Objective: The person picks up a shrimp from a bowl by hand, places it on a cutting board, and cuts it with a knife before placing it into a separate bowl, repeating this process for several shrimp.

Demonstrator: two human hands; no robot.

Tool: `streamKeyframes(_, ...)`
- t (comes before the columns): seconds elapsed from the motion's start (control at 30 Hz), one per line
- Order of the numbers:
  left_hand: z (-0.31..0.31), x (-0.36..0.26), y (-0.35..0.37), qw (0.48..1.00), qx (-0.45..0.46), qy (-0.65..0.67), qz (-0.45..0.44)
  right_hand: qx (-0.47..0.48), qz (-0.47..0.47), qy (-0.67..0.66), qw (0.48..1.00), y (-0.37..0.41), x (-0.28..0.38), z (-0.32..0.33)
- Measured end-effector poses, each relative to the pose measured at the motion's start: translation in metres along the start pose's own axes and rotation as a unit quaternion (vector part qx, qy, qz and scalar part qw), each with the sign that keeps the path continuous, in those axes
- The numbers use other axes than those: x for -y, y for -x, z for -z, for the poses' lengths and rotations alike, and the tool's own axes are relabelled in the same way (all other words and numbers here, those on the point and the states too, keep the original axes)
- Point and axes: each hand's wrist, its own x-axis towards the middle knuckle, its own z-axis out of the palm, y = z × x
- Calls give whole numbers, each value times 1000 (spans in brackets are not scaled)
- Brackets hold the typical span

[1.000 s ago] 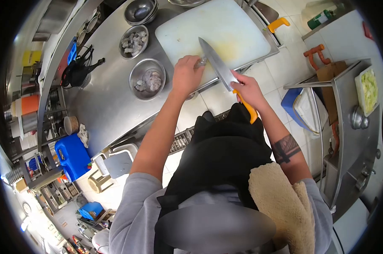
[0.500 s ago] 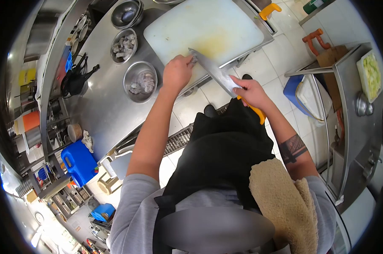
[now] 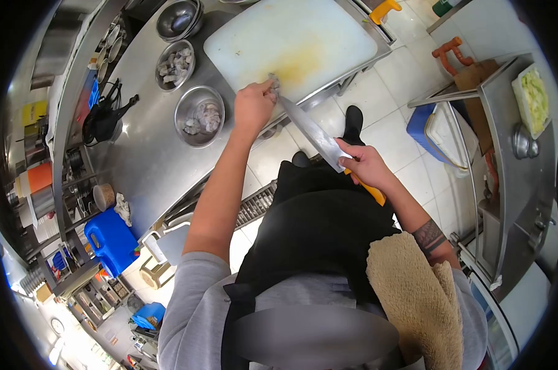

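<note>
My left hand (image 3: pixel 255 105) is at the near left edge of the white cutting board (image 3: pixel 242 46), its fingers closed on a small greyish piece of food (image 3: pixel 273 79). My right hand (image 3: pixel 368 165) grips a large knife (image 3: pixel 313 132) by its yellow handle, to the right of the board's near corner. The blade points up and left, its tip beside my left fingers. Left of my left hand, a metal bowl (image 3: pixel 179 115) holds pale greyish pieces (image 3: pixel 204 118). Behind it, a second bowl (image 3: pixel 191 75) holds similar pieces.
Stacked metal bowls (image 3: pixel 174 37) stand at the back of the steel table (image 3: pixel 131 163). Another yellow handle (image 3: pixel 384 11) shows beyond the board. A blue jug (image 3: pixel 120 242) is at lower left. On the right, a steel stand (image 3: pixel 501 98) bears a tray of pale green food (image 3: pixel 533 102).
The knife and my right hand have moved down and slightly left, away from the board. My left hand has shifted slightly down and left, still pinching the piece. The view has shifted slightly.
</note>
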Motion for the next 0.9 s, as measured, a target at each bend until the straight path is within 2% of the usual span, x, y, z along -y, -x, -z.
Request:
streamKeyframes(0.07,1,0,0,1000,3,12,8,6,-15,17,1000,6,-3,5)
streamKeyframes(0.13,2,2,-2,1000,10,20,1,59,78,105,990,13,-8,9)
streamKeyframes(0.17,3,4,-4,1000,10,22,0,57,78,106,990,15,-9,10)
streamKeyframes(0.27,7,2,-6,999,47,16,6,41,-6,64,997,25,1,13)
streamKeyframes(0.33,8,-3,-2,999,11,-17,-33,27,-8,48,998,28,-6,26)
streamKeyframes(0.43,9,-25,9,996,-29,-77,-42,-5,-13,27,1000,34,-1,42)
streamKeyframes(0.5,2,-19,9,994,-33,-91,-54,-31,-18,22,999,34,2,48)
streamKeyframes(0.77,-7,4,0,988,-11,-135,-79,-63,26,11,998,20,9,51)
streamKeyframes(0.9,-7,10,4,991,-13,-91,-100,-63,53,43,996,9,17,43)
